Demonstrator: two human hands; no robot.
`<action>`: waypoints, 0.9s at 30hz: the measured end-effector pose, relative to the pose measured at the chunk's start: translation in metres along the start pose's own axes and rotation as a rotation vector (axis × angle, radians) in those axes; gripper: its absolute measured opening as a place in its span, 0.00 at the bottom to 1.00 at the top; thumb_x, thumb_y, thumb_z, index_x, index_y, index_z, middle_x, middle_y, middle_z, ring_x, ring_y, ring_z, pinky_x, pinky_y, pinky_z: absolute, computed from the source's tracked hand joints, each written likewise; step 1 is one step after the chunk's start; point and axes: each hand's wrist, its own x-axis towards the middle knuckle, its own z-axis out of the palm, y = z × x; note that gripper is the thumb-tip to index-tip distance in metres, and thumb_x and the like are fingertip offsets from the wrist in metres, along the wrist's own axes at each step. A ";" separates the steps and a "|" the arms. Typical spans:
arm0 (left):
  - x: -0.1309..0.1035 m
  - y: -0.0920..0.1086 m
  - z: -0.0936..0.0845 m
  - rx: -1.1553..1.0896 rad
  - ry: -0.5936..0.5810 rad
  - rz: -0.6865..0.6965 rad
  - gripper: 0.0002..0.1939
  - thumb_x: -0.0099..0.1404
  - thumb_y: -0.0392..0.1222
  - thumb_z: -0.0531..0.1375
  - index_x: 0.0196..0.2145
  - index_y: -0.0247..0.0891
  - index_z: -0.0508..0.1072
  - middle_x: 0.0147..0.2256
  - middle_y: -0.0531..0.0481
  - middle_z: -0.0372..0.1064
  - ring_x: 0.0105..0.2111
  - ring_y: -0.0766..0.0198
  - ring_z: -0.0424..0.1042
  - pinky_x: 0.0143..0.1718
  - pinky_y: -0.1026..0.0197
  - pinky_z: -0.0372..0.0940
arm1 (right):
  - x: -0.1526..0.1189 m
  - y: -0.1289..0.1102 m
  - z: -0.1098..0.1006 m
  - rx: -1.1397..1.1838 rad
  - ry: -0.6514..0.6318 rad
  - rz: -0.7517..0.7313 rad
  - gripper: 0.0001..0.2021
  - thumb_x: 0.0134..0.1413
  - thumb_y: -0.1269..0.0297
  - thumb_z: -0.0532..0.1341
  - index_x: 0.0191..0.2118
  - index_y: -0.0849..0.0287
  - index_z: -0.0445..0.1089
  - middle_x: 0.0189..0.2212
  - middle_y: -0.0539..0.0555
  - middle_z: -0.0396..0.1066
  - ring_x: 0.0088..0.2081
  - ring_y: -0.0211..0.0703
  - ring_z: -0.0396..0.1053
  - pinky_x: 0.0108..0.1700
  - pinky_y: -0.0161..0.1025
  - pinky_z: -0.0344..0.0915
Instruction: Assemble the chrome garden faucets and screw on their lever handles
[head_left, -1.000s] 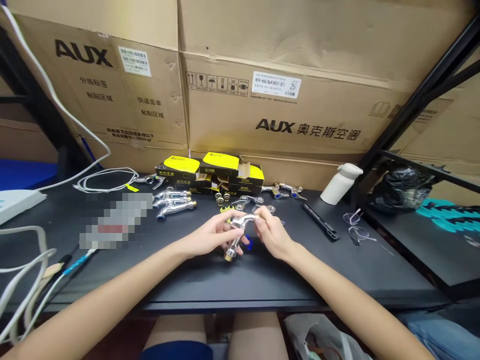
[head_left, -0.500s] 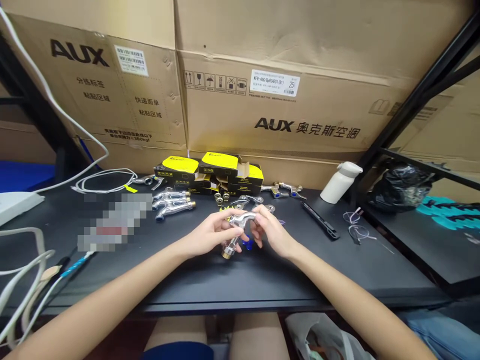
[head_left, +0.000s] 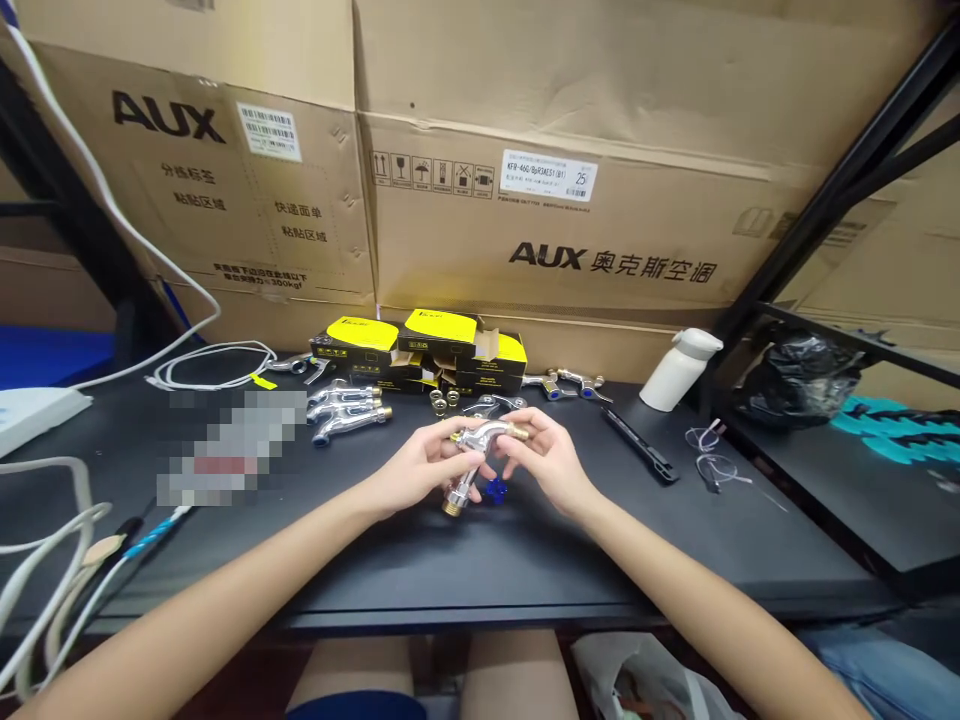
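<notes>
A chrome faucet (head_left: 486, 437) with brass threaded ends is held above the middle of the dark table. My left hand (head_left: 427, 462) wraps its fingers and thumb round the faucet body, whose thick threaded end points down toward me. My right hand (head_left: 546, 460) has its curled fingers at the brass-tipped end on the right; its fingertips are partly hidden behind the faucet. Just below and between the hands lies a small blue part (head_left: 495, 490). More chrome faucets (head_left: 349, 412) rest in a group to the left.
Black and yellow boxes (head_left: 439, 330) are stacked at the back. On the right are a white bottle (head_left: 681, 370), a black pen-like tool (head_left: 639, 446) and glasses (head_left: 716, 465). Cables (head_left: 214, 365) and a blurred rectangular object (head_left: 240, 445) are on the left of the dark table (head_left: 585, 570).
The brass tip at the faucet's right end now shows, where my right fingers covered it before. My right hand has shifted slightly right, and the view has tilted a little.
</notes>
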 end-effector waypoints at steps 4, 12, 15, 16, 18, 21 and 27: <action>-0.002 0.002 -0.003 0.006 -0.038 0.055 0.27 0.58 0.41 0.64 0.54 0.37 0.64 0.35 0.45 0.76 0.26 0.62 0.76 0.29 0.60 0.70 | -0.003 0.000 0.000 0.044 -0.018 0.006 0.11 0.46 0.61 0.68 0.35 0.58 0.69 0.27 0.50 0.74 0.28 0.38 0.71 0.33 0.38 0.71; -0.004 0.011 -0.008 0.384 0.070 0.207 0.22 0.54 0.36 0.62 0.48 0.35 0.71 0.39 0.46 0.73 0.33 0.64 0.73 0.34 0.63 0.68 | -0.003 0.002 0.002 0.137 -0.113 0.102 0.10 0.48 0.62 0.67 0.35 0.57 0.68 0.26 0.49 0.74 0.27 0.37 0.72 0.33 0.37 0.71; -0.003 0.017 -0.020 0.488 0.163 0.210 0.17 0.53 0.36 0.60 0.43 0.34 0.71 0.36 0.48 0.71 0.30 0.66 0.70 0.28 0.66 0.66 | 0.001 0.002 0.000 0.088 -0.126 0.150 0.20 0.47 0.62 0.68 0.46 0.56 0.66 0.36 0.54 0.76 0.33 0.40 0.74 0.37 0.39 0.71; -0.002 0.020 -0.026 0.517 0.199 0.204 0.17 0.52 0.36 0.59 0.42 0.34 0.70 0.34 0.50 0.71 0.28 0.68 0.69 0.26 0.67 0.65 | 0.003 0.001 -0.001 0.081 -0.104 0.156 0.22 0.47 0.61 0.68 0.48 0.56 0.65 0.39 0.55 0.75 0.34 0.40 0.74 0.37 0.38 0.71; -0.003 0.026 -0.040 0.625 0.306 0.208 0.13 0.52 0.37 0.58 0.38 0.35 0.69 0.29 0.53 0.68 0.23 0.71 0.63 0.22 0.69 0.60 | 0.006 0.000 -0.005 0.080 -0.011 0.152 0.21 0.49 0.58 0.66 0.48 0.56 0.65 0.39 0.56 0.75 0.34 0.40 0.73 0.34 0.36 0.71; -0.007 0.035 -0.060 0.803 0.247 0.140 0.07 0.53 0.38 0.57 0.31 0.35 0.69 0.24 0.55 0.65 0.23 0.70 0.62 0.23 0.69 0.57 | 0.011 0.001 -0.013 0.082 0.137 0.140 0.16 0.50 0.55 0.64 0.42 0.58 0.67 0.33 0.55 0.75 0.29 0.37 0.71 0.28 0.33 0.68; -0.011 0.030 -0.076 1.163 0.055 -0.050 0.09 0.49 0.37 0.57 0.28 0.38 0.75 0.27 0.52 0.72 0.27 0.64 0.68 0.29 0.66 0.58 | 0.020 0.007 -0.028 0.032 0.297 0.065 0.13 0.47 0.57 0.66 0.36 0.59 0.69 0.29 0.52 0.73 0.25 0.34 0.67 0.24 0.31 0.66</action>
